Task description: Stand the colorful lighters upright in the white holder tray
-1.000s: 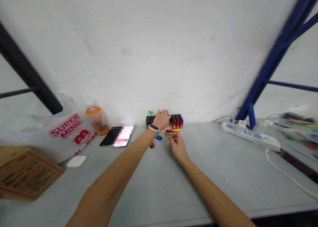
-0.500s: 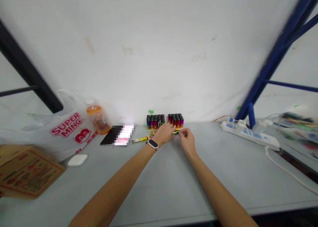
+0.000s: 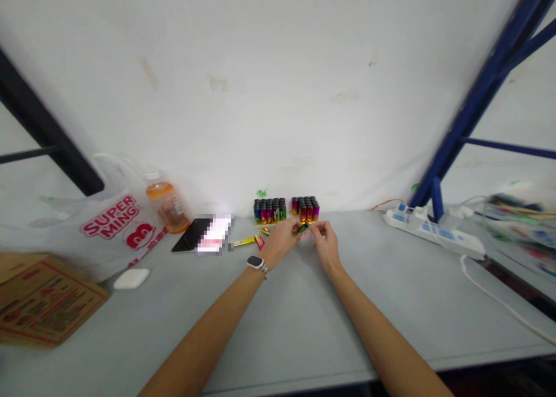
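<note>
My left hand (image 3: pixel 284 239), with a watch on its wrist, has its fingers closed around the left end of a small shiny green piece (image 3: pixel 303 229), perhaps a battery. At the piece's right end, my right hand (image 3: pixel 325 239) has thumb and fingertips pinched together. The fingers partly hide the piece. Just behind my hands stand two blocks of small battery-like cylinders with dark tops and bright metallic bodies, a left block (image 3: pixel 270 211) and a right block (image 3: pixel 308 210). Left of my left hand lie a loose pink-and-yellow piece (image 3: pixel 259 241) and a yellow cutter-like tool (image 3: pixel 244 242).
Leftward on the grey table (image 3: pixel 278 327) are a dark tablet or phone (image 3: pixel 191 235) partly blurred out, an orange bottle (image 3: pixel 167 207), a white plastic bag (image 3: pixel 104 229), a white case (image 3: pixel 131 279) and a cardboard box (image 3: pixel 47 298). A power strip (image 3: pixel 434 235) lies on the right.
My left hand has turned and drawn slightly toward me, uncovering more of the right block. The green piece now slants between both hands. The view has shifted slightly.
</note>
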Demonstrator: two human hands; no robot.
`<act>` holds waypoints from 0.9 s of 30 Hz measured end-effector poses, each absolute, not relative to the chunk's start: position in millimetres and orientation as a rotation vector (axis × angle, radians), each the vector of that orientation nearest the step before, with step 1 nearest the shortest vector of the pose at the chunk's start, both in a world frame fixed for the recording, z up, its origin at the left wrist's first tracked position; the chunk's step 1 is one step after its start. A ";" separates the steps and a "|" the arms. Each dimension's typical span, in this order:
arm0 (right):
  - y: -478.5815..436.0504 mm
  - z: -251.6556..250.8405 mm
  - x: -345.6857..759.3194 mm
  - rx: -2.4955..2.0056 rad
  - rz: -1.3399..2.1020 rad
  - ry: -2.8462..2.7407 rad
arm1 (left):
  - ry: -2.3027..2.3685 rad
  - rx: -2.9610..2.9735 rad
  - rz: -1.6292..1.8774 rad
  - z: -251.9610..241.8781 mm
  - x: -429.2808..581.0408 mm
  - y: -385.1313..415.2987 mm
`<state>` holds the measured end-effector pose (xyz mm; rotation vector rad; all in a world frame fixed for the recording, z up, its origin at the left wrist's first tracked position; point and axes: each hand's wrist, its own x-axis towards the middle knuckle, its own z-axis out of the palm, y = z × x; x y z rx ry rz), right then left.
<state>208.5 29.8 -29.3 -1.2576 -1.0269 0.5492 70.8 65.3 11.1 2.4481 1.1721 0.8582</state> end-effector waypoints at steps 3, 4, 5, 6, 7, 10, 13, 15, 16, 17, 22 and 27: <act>20.6 -26.1 187.3 -1.168 0.627 -1.170 | 1.064 2.105 1.059 1.8 61.1 50.2; 18.0 -25.5 180.6 -1.148 0.676 -1.216 | 1.041 2.047 1.099 -1.0 58.0 45.3; 15.7 -25.0 174.6 -1.129 0.714 -1.244 | 1.025 2.017 1.129 -3.2 55.1 40.6; 13.7 -24.8 169.3 -1.107 0.743 -1.263 | 1.018 2.010 1.159 -4.8 52.2 36.4; 12.1 -24.6 165.0 -1.081 0.763 -1.272 | 1.017 2.021 1.193 -5.7 49.4 32.6; 7.9 -24.1 157.1 -1.012 0.788 -1.272 | 1.041 2.101 1.297 -4.9 40.8 23.9; 3.9 -24.7 154.2 -0.980 0.831 -1.269 | 1.029 2.170 1.307 -2.5 29.5 18.8; 1.7 -26.2 153.6 -0.986 0.896 -1.261 | 1.001 2.192 1.269 -1.9 20.7 17.4; 0.9 -27.1 153.5 -0.996 0.925 -1.264 | 0.996 2.189 1.248 -2.0 16.6 17.2; 0.5 -28.0 153.5 -1.011 0.941 -1.269 | 1.001 2.173 1.229 -2.4 13.1 17.4; 1.2 -29.3 153.5 -1.081 0.894 -1.269 | 1.073 2.007 1.216 -9.8 11.1 19.0; 2.2 -26.3 153.0 -1.098 0.934 -1.212 | 0.991 2.024 1.068 -19.3 19.6 15.9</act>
